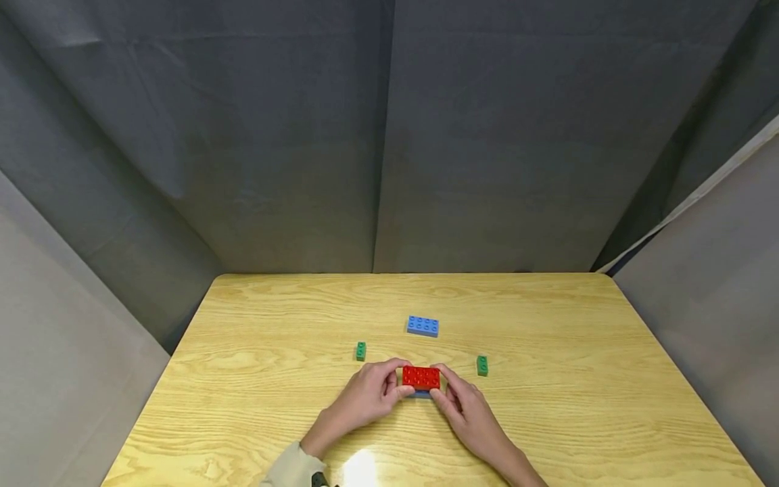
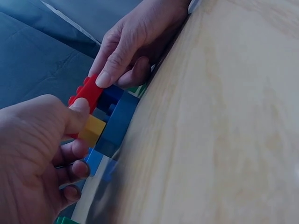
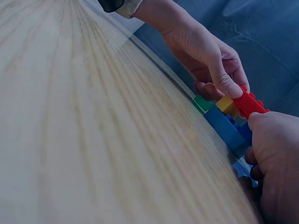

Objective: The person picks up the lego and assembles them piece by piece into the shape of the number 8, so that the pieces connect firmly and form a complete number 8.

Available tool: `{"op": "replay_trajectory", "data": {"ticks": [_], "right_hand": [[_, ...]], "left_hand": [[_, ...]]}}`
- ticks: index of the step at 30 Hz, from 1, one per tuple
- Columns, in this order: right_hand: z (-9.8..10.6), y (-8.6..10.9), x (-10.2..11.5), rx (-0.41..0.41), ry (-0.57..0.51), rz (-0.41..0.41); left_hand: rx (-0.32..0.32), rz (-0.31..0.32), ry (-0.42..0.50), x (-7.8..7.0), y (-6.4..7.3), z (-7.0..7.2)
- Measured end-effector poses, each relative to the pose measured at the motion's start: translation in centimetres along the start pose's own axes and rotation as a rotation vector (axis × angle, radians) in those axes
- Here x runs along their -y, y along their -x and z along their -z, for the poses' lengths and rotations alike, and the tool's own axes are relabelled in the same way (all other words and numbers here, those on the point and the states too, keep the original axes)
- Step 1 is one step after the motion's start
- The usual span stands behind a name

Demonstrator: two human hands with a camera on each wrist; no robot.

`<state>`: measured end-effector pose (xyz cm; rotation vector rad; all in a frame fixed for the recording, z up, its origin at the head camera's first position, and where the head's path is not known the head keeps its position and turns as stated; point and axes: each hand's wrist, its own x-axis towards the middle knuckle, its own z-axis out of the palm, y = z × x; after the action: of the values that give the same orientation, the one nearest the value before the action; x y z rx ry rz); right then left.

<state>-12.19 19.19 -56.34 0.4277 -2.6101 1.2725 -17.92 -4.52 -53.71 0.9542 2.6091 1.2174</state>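
Fingers and thumb of my left hand (image 1: 368,393) pinch the left end of a red brick (image 1: 421,377). At its other end, my right hand (image 1: 471,412) pinches the same brick. Below the red brick, a yellow brick (image 2: 93,130) and a dark blue brick (image 2: 110,95) stand at opposite ends of a larger blue brick (image 2: 119,123), with a gap between them that shows blue studs. That lower blue brick is mostly hidden from above by the red one. The left hand's other fingers curl close beside the stack in the left wrist view.
Behind the hands, another blue brick (image 1: 422,326) lies on the wooden table (image 1: 274,338). One small green brick (image 1: 361,351) lies to the left and a second green brick (image 1: 483,366) to the right. Grey curtains (image 1: 292,149) surround the table's back and sides.
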Motion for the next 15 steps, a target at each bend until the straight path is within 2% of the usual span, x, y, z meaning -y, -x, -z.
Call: {"op": "replay_trajectory", "data": {"ticks": [8,15], "right_hand": [[-0.02,-0.01,0.08,-0.005,-0.002,0.012],[0.08,-0.03,0.22,0.005,0.001,0.003]], "left_hand": [[0.043,0.001,0.013,-0.18,-0.08,0.73],[0.053,-0.010,0.037,0.05,-0.11,0.87]]}}
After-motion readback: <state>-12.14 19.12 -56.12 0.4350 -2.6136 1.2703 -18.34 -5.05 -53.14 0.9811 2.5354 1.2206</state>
